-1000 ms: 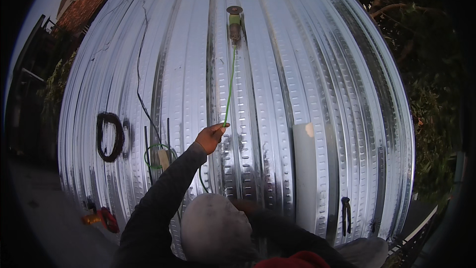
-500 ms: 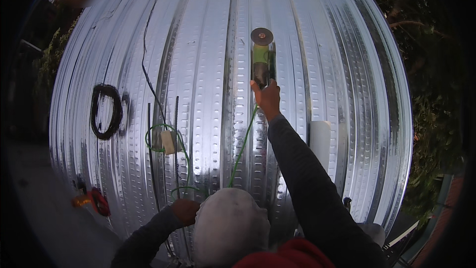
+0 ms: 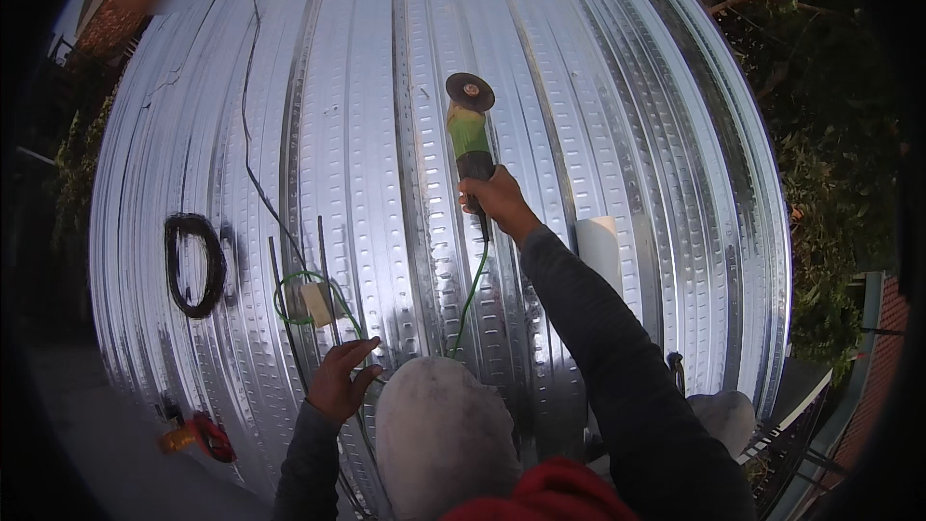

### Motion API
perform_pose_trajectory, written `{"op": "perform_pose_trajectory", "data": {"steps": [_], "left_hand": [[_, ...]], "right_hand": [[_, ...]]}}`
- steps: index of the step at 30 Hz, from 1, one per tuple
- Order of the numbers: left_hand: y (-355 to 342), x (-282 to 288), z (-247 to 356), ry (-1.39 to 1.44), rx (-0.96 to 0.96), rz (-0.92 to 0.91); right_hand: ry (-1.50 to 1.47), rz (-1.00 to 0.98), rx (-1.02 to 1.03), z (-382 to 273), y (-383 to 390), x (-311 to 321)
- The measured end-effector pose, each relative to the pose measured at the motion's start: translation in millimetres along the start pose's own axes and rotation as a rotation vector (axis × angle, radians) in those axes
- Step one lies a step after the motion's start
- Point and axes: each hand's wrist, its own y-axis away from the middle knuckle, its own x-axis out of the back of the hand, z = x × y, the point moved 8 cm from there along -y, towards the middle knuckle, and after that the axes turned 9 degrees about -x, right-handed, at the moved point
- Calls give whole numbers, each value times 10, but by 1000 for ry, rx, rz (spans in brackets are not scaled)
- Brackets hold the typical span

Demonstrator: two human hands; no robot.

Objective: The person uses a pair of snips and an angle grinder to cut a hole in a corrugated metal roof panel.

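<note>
My right hand (image 3: 503, 201) is wrapped around the dark handle of a green angle grinder (image 3: 471, 133), its disc (image 3: 470, 91) pointing away from me above the ribbed metal sheets. From the handle's end a green cord (image 3: 470, 304) runs back toward me, passing out of sight behind a pale cloth-covered rounded shape (image 3: 446, 434). My left hand (image 3: 340, 381) is open beside that shape, fingers stretched out and thumb apart. It is nearest to the looped part of the green cord (image 3: 280, 299); whether it touches the cord I cannot tell.
Shiny ribbed metal sheets (image 3: 367, 154) spread beneath everything. On the left lie a coil of black wire (image 3: 172, 270), dark rods (image 3: 321, 241) and a light block (image 3: 315, 304). A red-and-orange object (image 3: 207, 437) sits lower left. A white tube-like piece (image 3: 598, 251) lies by my right forearm.
My right hand has drawn the grinder nearer, and its disc has tilted. My left hand has risen from beside the pale shape, and its fingers have opened. The view has shifted slightly.
</note>
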Motion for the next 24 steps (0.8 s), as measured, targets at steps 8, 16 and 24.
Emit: {"op": "perform_pose_trajectory", "data": {"steps": [8, 16, 24], "left_hand": [[-2249, -1416, 2639, 998, 22, -588], [-1511, -3806, 5221, 1479, -199, -894], [369, -5820, 5343, 1294, 287, -1472]], "right_hand": [[904, 243, 265, -1555, 2799, 1636], [285, 398, 74, -695, 5557, 4132], [-713, 720, -22, 1768, 6512, 4811]]}}
